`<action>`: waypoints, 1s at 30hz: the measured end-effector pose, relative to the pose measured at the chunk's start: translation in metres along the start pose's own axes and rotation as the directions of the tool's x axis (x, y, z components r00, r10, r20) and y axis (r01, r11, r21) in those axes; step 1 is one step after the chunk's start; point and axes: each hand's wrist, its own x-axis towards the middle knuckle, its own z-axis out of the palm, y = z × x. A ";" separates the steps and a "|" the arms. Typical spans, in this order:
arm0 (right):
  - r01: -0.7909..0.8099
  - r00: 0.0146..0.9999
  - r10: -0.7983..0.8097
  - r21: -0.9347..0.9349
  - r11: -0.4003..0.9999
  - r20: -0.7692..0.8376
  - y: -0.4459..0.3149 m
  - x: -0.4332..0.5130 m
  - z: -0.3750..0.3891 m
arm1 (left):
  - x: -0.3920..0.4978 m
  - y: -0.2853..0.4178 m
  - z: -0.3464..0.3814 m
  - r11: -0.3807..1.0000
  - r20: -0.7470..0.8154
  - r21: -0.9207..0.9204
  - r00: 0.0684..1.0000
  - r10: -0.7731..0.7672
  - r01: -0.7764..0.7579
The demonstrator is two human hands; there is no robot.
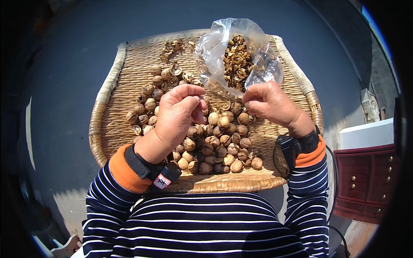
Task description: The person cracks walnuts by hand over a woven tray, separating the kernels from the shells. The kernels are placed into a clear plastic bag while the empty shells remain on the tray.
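Observation:
My left hand (183,113) is held above the walnuts with its fingers curled; whether something small sits between them cannot be made out. My right hand (269,101) has thumb and forefinger pinched together at the near edge of a clear plastic bag (213,48); its grip on the film is unclear. Shelled walnut kernels (238,64) fill the bag. Whole walnuts (225,140) lie heaped below and between my hands on a woven wicker tray (113,129). Cracked shells (176,72) lie up and left, partly among the nuts.
Shell or kernel fragments (171,49) lie near the tray's far edge. To the right stands a dark red cabinet (364,183) with small round knobs and a white top (367,133). A black cable (335,180) runs down beside my right arm.

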 end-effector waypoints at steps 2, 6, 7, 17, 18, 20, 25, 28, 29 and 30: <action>-0.002 1.000 0.005 -0.134 0.991 0.025 0.005 0.003 0.003 | 0.007 -0.008 -0.013 0.998 -0.017 -0.031 0.999 0.049 -0.049; 0.063 0.998 -0.047 -0.410 0.910 0.049 0.008 0.002 0.011 | 0.007 -0.015 -0.020 1.000 0.045 0.003 0.999 0.008 -0.008; 0.058 0.998 -0.035 -0.485 0.872 0.057 0.009 0.002 0.014 | 0.007 -0.015 -0.020 1.000 0.040 0.015 0.999 -0.004 0.004; 0.282 0.922 -0.388 -0.687 0.670 0.000 0.043 0.011 0.047 | 0.002 -0.014 -0.011 0.997 0.058 -0.056 0.997 -0.051 0.054; 0.278 0.921 -0.390 -0.678 0.681 -0.014 0.044 0.012 0.048 | 0.003 -0.014 -0.012 0.996 0.068 -0.058 0.996 -0.061 0.064; 0.275 0.926 -0.377 -0.669 0.691 -0.008 0.040 0.014 0.048 | 0.003 -0.015 -0.014 0.996 0.094 -0.005 0.991 -0.093 0.094; 0.230 0.959 -0.272 -0.335 0.914 -0.084 0.009 0.016 0.053 | 0.006 -0.024 -0.015 0.976 0.164 0.066 0.963 -0.215 0.207; 0.313 0.940 -0.330 -0.172 0.934 -0.085 -0.006 0.010 0.061 | 0.006 -0.029 -0.012 0.971 0.259 0.015 0.937 -0.235 0.240; 0.274 0.954 -0.290 -0.179 0.945 -0.070 -0.008 0.010 0.063 | 0.006 -0.030 -0.011 0.965 0.307 -0.012 0.919 -0.246 0.263; 0.276 0.956 -0.285 -0.121 0.954 -0.069 -0.009 0.010 0.065 | 0.006 -0.029 -0.012 0.962 0.340 -0.018 0.907 -0.249 0.271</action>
